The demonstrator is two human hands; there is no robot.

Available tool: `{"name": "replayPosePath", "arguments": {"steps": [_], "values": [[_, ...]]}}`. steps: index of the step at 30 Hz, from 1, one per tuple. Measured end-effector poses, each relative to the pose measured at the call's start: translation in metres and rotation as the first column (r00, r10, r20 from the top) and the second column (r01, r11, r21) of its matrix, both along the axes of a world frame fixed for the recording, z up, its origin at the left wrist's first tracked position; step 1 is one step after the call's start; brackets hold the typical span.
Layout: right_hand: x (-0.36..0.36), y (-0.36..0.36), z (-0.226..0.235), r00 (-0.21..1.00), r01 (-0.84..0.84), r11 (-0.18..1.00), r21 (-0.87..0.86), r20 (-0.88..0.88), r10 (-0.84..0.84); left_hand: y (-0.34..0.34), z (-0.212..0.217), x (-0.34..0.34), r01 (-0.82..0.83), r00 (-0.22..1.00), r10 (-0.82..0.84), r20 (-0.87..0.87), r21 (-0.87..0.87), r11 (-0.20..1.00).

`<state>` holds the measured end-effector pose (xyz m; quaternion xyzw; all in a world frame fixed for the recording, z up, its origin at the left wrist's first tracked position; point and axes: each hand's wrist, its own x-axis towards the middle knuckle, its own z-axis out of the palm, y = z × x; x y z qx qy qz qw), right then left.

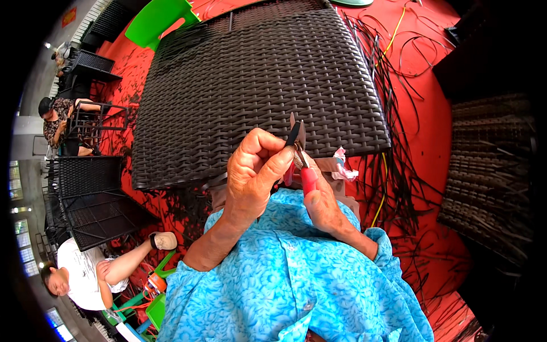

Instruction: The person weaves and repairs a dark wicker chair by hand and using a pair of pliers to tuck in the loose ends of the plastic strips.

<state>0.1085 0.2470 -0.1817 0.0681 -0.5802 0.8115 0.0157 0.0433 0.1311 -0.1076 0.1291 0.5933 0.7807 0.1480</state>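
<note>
Red-handled pliers (302, 165) — upright, jaws at twelve o'clock, gripping a dark strip end (293, 135); black woven rattan panel (256, 80) lies flat — twelve o'clock beyond.

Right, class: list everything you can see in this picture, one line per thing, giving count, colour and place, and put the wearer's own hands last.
woven panel: one, dark brown, centre, in front of the person
pliers: one, red handles, metal jaws, gripped in the right hand
strip end: one, dark, pinched by the left fingers at the pliers' tip
loose strips: many, dark, scattered right of the panel
floor mat: one, red, under everything
cord: one, yellow, upper right
plastic chair: one, green, top left
wire frames: several, black, left side
other people: at least two, seated at left
left hand: one, thumb and forefinger pinching the strip
right hand: one, closed around the pliers
</note>
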Motion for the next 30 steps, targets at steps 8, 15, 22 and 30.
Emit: {"name": "replayPosePath", "arguments": {"steps": [8,15,22,30], "values": [[0.000,0.001,0.012,0.999,0.034,0.999,0.004,-0.004,-0.034,-0.003,0.003,0.000,0.019,1.000,-0.019,0.017,0.017,1.000],[0.002,-0.002,0.006,1.000,0.009,0.998,-0.066,0.005,-0.009,-0.002,0.004,0.000,0.029,0.999,-0.031,0.036,0.056,0.998],[0.010,-0.006,0.003,0.993,0.049,0.991,-0.126,0.116,-0.035,-0.002,-0.005,0.000,0.047,0.996,-0.047,0.073,0.004,0.999],[0.019,0.044,-0.012,0.929,0.355,0.887,-0.295,0.011,-0.369,0.002,-0.006,-0.002,0.052,0.998,-0.054,0.033,0.052,0.997]]}}
